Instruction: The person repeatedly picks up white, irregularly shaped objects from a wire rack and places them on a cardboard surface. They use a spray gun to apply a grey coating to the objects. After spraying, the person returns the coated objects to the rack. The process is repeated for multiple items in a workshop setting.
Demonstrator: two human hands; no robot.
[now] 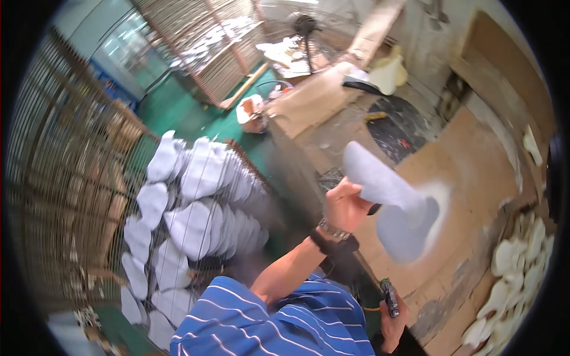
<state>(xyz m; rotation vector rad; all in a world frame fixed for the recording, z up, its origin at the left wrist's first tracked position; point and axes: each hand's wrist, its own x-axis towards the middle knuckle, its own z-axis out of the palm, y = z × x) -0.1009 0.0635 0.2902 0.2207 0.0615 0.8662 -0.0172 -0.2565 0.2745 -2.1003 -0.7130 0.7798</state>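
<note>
My left hand [347, 207] is closed on a light grey insole [380, 175], pinching its near edge above the cardboard-covered bench. A broad grey shape [404, 237] shows just below it; whether this is the same insole bending or a second one, I cannot tell. A whitish patch [442, 196] borders that shape on the cardboard. Low by the bench's front edge, my right hand [393, 323] is wrapped round a spray gun [389, 298], small and dark metallic with a green top. An orange hose [371, 309] shows beside it. The fingers' far side is hidden.
At my left, a wire rack [65, 178] stands by stacked rows of grey insoles [196, 225]. Cream-coloured pieces [510, 267] pile up along the bench's right side. A black round plate [398, 127] lies on the bench beyond my left hand. Farther off are a fan [305, 25] and another rack [190, 53].
</note>
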